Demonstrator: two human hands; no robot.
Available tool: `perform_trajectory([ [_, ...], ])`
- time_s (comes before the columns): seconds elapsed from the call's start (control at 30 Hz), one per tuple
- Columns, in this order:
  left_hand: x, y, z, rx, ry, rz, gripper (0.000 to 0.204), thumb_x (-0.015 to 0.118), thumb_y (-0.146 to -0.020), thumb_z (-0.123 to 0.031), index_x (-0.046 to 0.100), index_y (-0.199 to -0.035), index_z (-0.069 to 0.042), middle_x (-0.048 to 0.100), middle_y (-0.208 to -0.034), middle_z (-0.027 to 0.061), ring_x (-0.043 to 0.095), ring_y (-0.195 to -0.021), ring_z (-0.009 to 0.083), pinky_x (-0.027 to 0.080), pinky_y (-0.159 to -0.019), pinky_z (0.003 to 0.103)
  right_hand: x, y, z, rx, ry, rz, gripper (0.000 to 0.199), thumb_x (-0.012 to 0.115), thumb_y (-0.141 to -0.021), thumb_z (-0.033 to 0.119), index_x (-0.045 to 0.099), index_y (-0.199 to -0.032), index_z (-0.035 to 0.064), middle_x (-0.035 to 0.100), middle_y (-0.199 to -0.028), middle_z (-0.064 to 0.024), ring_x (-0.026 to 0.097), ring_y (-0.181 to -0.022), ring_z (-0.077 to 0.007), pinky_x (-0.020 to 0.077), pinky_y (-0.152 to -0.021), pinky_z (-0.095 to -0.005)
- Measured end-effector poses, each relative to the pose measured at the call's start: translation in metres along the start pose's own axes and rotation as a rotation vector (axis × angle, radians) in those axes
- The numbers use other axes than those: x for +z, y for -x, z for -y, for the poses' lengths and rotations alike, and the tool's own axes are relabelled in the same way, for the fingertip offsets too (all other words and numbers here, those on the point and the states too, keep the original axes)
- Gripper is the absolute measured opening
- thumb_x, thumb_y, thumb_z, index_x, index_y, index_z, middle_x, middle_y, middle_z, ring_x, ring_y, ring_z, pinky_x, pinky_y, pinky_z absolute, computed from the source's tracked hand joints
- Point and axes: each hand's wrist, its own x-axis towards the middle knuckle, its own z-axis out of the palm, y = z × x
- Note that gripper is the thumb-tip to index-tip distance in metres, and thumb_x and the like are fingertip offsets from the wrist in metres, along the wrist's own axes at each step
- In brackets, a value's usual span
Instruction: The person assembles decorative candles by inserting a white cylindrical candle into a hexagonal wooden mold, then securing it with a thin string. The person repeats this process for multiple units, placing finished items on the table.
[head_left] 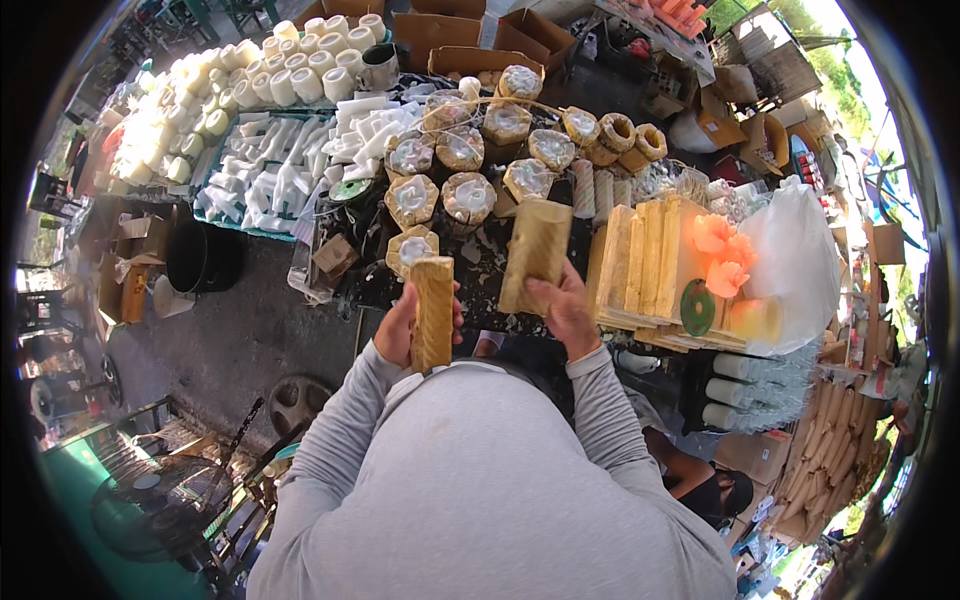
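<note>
My left hand is closed round a narrow yellowish-brown block with a wood-like grain, held upright close to my body. In my right hand a wider block of similar colour stands tilted, my thumb pressed on its near face. The two blocks are apart. Just beyond them on the dark table stand several hexagonal tan pieces with whitish, glossy tops. Close to my right hand is a stack of yellow slabs. Whether the blocks are wood or wax, I cannot tell.
White cylinders and white sticks cover the far left. Orange flower-like pieces and a clear plastic bag lie on the right. A black bucket and a fan are at left; another person is at lower right.
</note>
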Motion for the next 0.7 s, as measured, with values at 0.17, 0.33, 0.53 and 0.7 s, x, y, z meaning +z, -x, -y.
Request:
perform_trajectory([
  [0.17,0.035,-0.029,-0.016,0.052,0.115,0.060,0.093,0.044,-0.100,-0.080,0.051,-0.149,-0.002,0.064,-0.138,0.0199,0.061,-0.134,0.0377,0.055,-0.107,0.058,0.033,0.023,0.048,0.015,-0.067,0.172,0.061,0.073,-0.093,-0.002,0.049,-0.149,-0.0012,0.068,-0.128,-0.0156,0.071,-0.115,-0.0240,0.0612,-0.098,-0.0387],
  [0.33,0.045,-0.043,-0.008,0.051,0.199,0.044,0.087,0.041,-0.104,-0.076,0.051,-0.151,-0.003,0.056,-0.154,0.0216,0.054,-0.143,0.0363,0.049,-0.114,0.057,0.054,0.023,0.039,-0.058,0.324,-0.064,0.060,0.071,-0.090,-0.002,0.049,-0.146,-0.0040,0.067,-0.128,-0.0153,0.072,-0.110,-0.0211,0.0625,-0.091,-0.0354],
  [0.53,0.038,-0.049,0.010,0.033,0.170,-0.025,0.082,0.038,-0.107,-0.072,0.050,-0.152,-0.005,0.060,-0.151,0.0172,0.059,-0.138,0.0314,0.053,-0.110,0.050,0.066,0.035,0.034,-0.048,0.489,-0.008,0.055,0.067,-0.091,0.003,0.053,-0.143,-0.0037,0.070,-0.126,-0.0124,0.072,-0.109,-0.0235,0.0566,-0.098,-0.0351],
  [0.7,0.047,-0.048,0.016,0.036,0.156,-0.005,0.084,0.037,-0.107,-0.073,0.046,-0.158,-0.007,0.059,-0.152,0.0167,0.060,-0.136,0.0336,0.051,-0.112,0.051,0.075,0.034,0.018,-0.100,0.737,-0.048,0.061,0.069,-0.090,0.009,0.051,-0.147,-0.0014,0.072,-0.123,-0.0256,0.071,-0.116,-0.0415,0.0536,-0.101,-0.0435],
])
